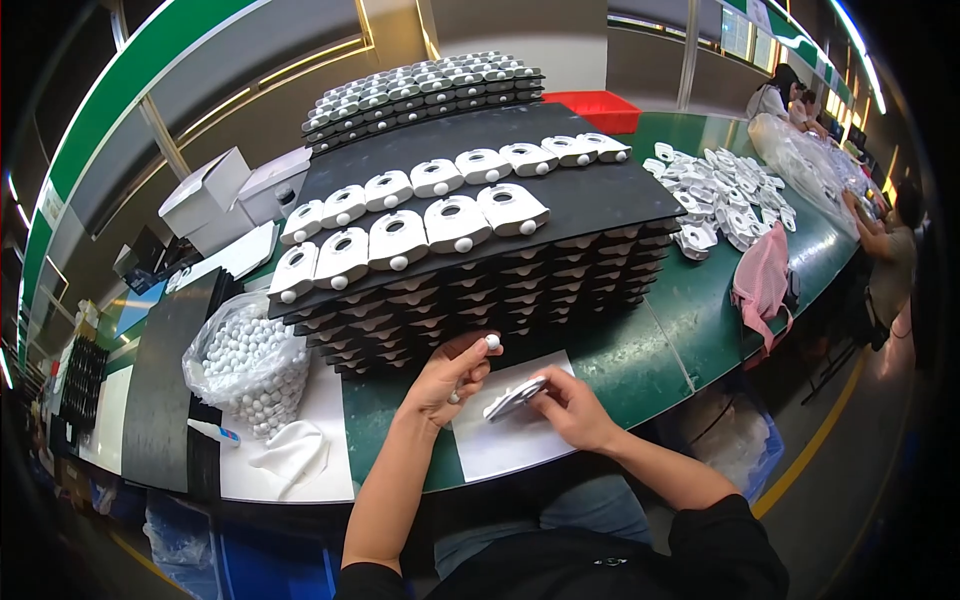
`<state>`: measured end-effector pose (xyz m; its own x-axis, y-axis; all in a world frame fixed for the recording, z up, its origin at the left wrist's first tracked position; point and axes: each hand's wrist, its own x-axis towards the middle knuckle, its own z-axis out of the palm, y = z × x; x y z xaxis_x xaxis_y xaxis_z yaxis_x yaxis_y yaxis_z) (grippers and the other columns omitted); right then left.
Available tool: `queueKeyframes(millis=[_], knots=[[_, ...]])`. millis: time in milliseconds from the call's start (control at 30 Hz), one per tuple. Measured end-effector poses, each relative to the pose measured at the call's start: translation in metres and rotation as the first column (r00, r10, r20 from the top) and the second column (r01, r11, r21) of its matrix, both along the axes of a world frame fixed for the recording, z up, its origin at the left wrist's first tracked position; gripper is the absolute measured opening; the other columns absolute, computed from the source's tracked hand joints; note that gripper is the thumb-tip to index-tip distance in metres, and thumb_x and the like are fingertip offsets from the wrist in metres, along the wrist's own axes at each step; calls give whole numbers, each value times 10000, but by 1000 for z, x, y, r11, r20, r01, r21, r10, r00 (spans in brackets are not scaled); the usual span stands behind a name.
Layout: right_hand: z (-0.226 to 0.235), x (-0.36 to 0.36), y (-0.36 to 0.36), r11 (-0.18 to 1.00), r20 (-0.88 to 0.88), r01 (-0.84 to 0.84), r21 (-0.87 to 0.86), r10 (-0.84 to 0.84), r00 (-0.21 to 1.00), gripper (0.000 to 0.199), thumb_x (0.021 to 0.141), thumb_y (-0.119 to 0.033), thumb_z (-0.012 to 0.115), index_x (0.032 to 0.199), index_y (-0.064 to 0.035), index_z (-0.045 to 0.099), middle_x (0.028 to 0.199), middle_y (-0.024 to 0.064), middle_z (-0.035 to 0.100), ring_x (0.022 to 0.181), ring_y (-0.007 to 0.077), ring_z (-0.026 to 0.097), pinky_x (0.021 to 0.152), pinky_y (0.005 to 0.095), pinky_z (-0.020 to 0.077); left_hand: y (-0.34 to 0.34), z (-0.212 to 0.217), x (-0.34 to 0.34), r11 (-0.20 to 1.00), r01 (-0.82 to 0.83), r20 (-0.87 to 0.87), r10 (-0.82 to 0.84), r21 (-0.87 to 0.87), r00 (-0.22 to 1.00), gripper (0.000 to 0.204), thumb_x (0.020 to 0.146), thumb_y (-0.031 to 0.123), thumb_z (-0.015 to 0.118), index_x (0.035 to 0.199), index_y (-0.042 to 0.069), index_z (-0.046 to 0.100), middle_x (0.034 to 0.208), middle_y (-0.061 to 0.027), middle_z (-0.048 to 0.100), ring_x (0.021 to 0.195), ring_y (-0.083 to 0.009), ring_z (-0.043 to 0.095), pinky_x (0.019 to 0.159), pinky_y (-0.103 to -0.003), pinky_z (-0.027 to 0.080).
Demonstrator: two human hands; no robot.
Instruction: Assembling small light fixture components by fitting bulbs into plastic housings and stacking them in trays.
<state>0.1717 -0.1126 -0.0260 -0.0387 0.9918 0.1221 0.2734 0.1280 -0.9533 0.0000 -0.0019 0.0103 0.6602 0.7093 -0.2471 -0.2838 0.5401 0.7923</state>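
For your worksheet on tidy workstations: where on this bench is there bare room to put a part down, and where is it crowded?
Free: the white sheet below both hands, and the green table between the stacked black trays and the pink bag. The top tray's rear half is bare. Crowded: the bag of white balls at left, and the loose white parts far right.

I can't see most of the white plastic part (515, 397): my right hand (575, 410) covers one end, and it sits edge-on, so its face is hidden. My left hand (450, 375) hides all but the top of the small white ball (492, 342). The lower black trays (480, 300) show only their front edges under the top sheet. The loose white parts (725, 200) far right are too small to tell apart. My elbows are cut off at the lower edge.
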Motion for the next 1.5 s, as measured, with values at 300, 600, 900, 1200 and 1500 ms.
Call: queueKeyframes(millis=[300,600,900,1200,1500], knots=[[2,22,4,982,-836,-180,-58,51,546,100,886,-105,496,971,-105,441,1046,75,551,981,163,521,815,308,414,-3,-4,0,995,68,20,-70,75,997,203,800,95,624,994,68,571,853,-48,580,566,-35,388,404,-137,240],[23,39,4,814,-19,-36,580,58,998,180,695,-2,664,792,-76,532,981,118,599,923,239,575,793,319,472,-6,-2,3,992,111,-23,-110,52,994,255,837,176,598,1040,24,564,870,-47,588,528,-13,368,408,-134,249],[35,46,1,555,485,-324,766,-168,858,148,637,17,601,763,-37,546,1000,101,606,918,276,564,781,332,481,-11,5,4,988,128,-11,-127,88,992,316,816,137,619,1104,29,545,902,-25,593,564,-12,387,428,-128,253],[8,22,18,973,-626,126,196,25,779,144,889,-26,466,1024,-62,431,958,82,554,933,166,547,843,319,450,-10,-1,7,988,112,-55,-107,109,993,224,753,68,662,962,44,585,825,-6,585,559,-11,414,445,-128,290],[6,13,21,999,-721,20,32,9,693,162,898,-68,465,1055,-84,427,992,62,550,940,175,559,842,332,458,-10,-4,8,981,119,-141,-97,153,985,137,758,53,647,888,41,604,735,13,547,547,-23,417,465,-140,312]])
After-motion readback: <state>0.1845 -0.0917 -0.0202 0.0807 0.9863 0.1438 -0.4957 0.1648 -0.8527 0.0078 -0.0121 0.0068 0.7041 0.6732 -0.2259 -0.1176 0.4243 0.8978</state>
